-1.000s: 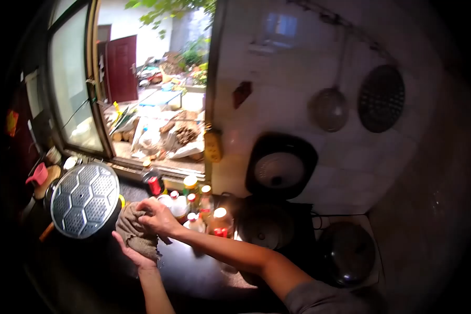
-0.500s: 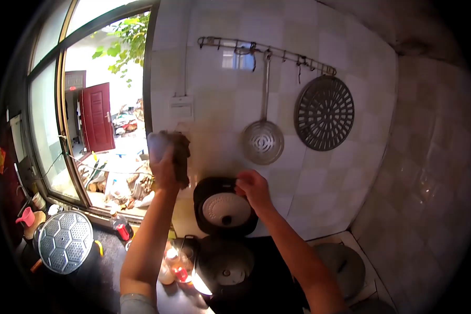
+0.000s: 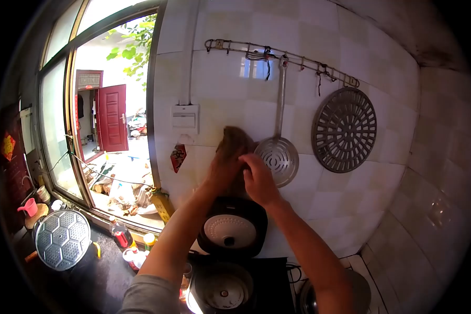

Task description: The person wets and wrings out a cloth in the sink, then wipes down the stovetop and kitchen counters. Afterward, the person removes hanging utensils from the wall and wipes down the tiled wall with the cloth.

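Brown cloth, one, in left hand, fingers unclear; right hand near, fingers curled.

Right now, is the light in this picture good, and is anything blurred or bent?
Head view: the window looks bent by the lens, the yard behind it partly washed out by daylight; the picture's borders are black; the wall carries a pale reflection; the cloth is dark, its edges soft.
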A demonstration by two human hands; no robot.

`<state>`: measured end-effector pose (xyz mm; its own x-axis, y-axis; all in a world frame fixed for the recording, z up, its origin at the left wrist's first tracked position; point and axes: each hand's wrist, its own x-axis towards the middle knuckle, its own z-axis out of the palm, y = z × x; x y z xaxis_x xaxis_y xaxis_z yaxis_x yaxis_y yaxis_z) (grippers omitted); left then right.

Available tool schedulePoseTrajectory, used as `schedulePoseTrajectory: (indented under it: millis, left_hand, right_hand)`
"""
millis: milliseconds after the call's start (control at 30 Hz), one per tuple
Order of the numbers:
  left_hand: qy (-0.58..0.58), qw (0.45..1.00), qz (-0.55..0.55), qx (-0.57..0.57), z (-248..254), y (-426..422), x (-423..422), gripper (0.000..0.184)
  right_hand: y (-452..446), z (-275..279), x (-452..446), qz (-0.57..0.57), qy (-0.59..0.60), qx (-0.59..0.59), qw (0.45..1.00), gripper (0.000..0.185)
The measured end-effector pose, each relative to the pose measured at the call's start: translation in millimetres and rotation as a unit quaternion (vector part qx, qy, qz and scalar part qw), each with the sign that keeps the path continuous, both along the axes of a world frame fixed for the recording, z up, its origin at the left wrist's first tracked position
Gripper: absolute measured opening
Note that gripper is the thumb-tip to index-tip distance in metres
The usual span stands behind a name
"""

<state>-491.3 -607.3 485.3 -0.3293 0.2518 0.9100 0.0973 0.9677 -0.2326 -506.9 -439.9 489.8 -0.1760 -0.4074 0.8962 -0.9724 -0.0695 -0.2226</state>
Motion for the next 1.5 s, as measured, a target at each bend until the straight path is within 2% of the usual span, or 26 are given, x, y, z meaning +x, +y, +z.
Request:
schedulePoseTrajectory:
  millis: [67,133,233,267,367,433,467,500,533,567,600,700,767,833,900,1000,1033,1067,1100,1167,1200,1300,1400,1500]
  left_hand:
    - [-0.005,0.998,0.005,0.057,19,-3,-11,0.055]
    - [-0.002,0.998,0.002,0.057,49,-9,-14,0.060]
    - [0.020,0.998,0.015,0.049,97,-14,-11,0.066]
    - [0.124,0.981,0.087,-0.124,114,-15,-9,0.064]
    - [0.084,0.988,0.047,-0.120,161,-13,-7,0.060]
    - [0.135,0.981,0.033,-0.133,180,-15,-22,0.053]
    - [0.122,0.985,0.041,-0.113,188,-16,-28,0.053]
    - [0.108,0.989,0.048,-0.094,192,-14,-31,0.053]
    - [0.054,0.993,0.083,-0.059,189,-7,-29,0.054]
    - [0.057,0.995,0.071,-0.046,178,-6,-37,0.054]
    - [0.060,0.996,0.059,-0.033,161,-10,-52,0.054]
    - [0.040,0.998,0.043,-0.021,114,-7,-25,0.057]
    - [0.045,0.996,0.056,-0.046,97,-14,-12,0.059]
    - [0.077,0.988,0.087,-0.101,94,-23,-6,0.062]
    - [0.087,0.987,0.084,-0.102,104,-28,7,0.064]
    - [0.081,0.997,-0.006,0.004,134,-33,13,0.066]
    - [0.076,0.994,-0.051,0.055,148,-37,9,0.067]
    - [0.117,0.993,0.019,0.027,158,-59,-13,0.072]
    - [0.124,0.990,0.044,0.051,167,-63,-15,0.073]
    - [0.136,0.982,0.093,0.098,181,-62,-11,0.076]
    - [0.162,0.978,0.029,0.130,181,-45,8,0.074]
    - [0.231,0.953,0.168,0.098,160,-33,-11,0.074]
    - [0.142,0.978,0.082,0.127,149,-26,-37,0.069]
    - [0.041,0.990,0.118,0.060,164,-1,-42,0.065]
  right_hand:
    - [-12,18,-13,-0.018,0.063,-0.015,0.998,0.035]
    - [-24,44,-20,-0.042,0.125,-0.043,0.990,0.040]
    - [-39,89,-31,-0.020,0.130,-0.063,0.989,0.045]
    - [-44,104,-36,-0.040,0.134,-0.070,0.988,0.045]
    - [-56,140,-47,-0.107,0.168,-0.088,0.976,0.046]
    - [-54,167,-53,-0.160,0.228,-0.106,0.954,0.047]
    - [-65,173,-71,-0.189,0.205,-0.138,0.950,0.042]
    - [-60,174,-70,-0.201,0.222,-0.106,0.948,0.043]
    - [-48,176,-63,-0.214,0.238,-0.074,0.944,0.043]
    - [-40,177,-53,-0.227,0.254,-0.041,0.939,0.044]
    - [-37,172,-42,-0.214,0.201,-0.009,0.956,0.049]
    - [-58,128,-48,-0.229,0.216,-0.085,0.945,0.052]
    - [-65,100,-42,-0.263,0.254,-0.076,0.928,0.049]
    - [-72,97,-36,-0.276,0.299,-0.088,0.909,0.048]
    - [-80,106,-30,-0.267,0.347,-0.117,0.892,0.047]
    - [-99,147,-51,-0.300,0.460,-0.057,0.833,0.044]
    - [-100,162,-43,-0.275,0.408,-0.031,0.870,0.047]
    - [-101,176,-34,-0.249,0.353,-0.003,0.902,0.051]
    - [-101,188,-22,-0.223,0.295,0.024,0.929,0.054]
    - [-105,204,-7,-0.242,0.287,0.040,0.926,0.054]
    - [-106,206,-4,-0.252,0.282,0.050,0.925,0.054]
    - [-109,194,-21,-0.349,0.398,0.056,0.846,0.056]
    - [-98,189,-41,-0.334,0.372,0.071,0.863,0.059]
    - [-65,177,-36,-0.320,0.236,-0.029,0.917,0.058]
